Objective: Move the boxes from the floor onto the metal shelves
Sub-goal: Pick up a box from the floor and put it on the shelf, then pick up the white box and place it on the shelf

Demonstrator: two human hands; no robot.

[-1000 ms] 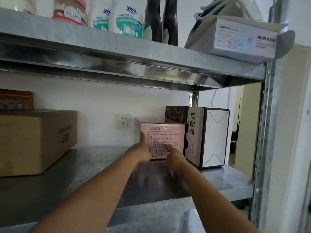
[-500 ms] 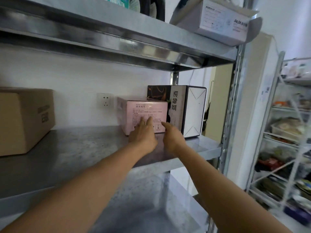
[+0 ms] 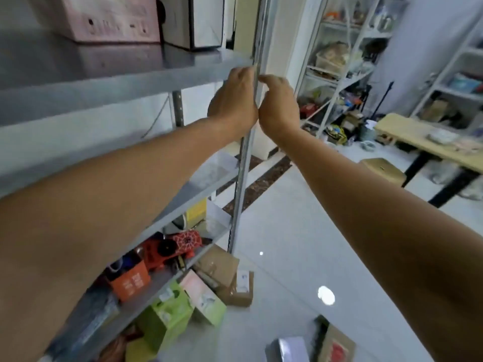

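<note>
Hands: the left hand point(image 3: 234, 100) and the right hand point(image 3: 278, 107) were raised side by side in the upper middle of the frame, backs to the camera, nearly touching at the wrists.
Left hand grasp: fingers loosely bent, nothing in them; fingertips close to the front corner of the metal shelf point(image 3: 125, 79), contact too blurred to judge.
Right hand grasp: fingers curled loosely inward, holding nothing.
Post: the upright post point(image 3: 243, 165) of the shelving ran down between the two hands.
Placed boxes: a pink box point(image 3: 104, 19) stood on the metal shelf at the upper left of the frame, with a black-and-white box point(image 3: 198, 22) just beside it on its right.
Lower shelves: a yellow box point(image 3: 196, 212) near the frame's centre; lower left of it, a red toy point(image 3: 180, 245) with a web pattern and an orange box point(image 3: 130, 283).
Floor boxes: green boxes point(image 3: 172, 314) and brown boxes point(image 3: 227, 273) were clustered on the floor point(image 3: 300, 218) at the foot of the post, bottom centre; a white box point(image 3: 287, 348) and a brown box with a red label point(image 3: 337, 346) lay at the bottom edge, right of centre.
Background: white racks point(image 3: 337, 64) full of goods at the upper right, with a wooden table point(image 3: 418, 137) and a stool point(image 3: 383, 171) below them at the right.
</note>
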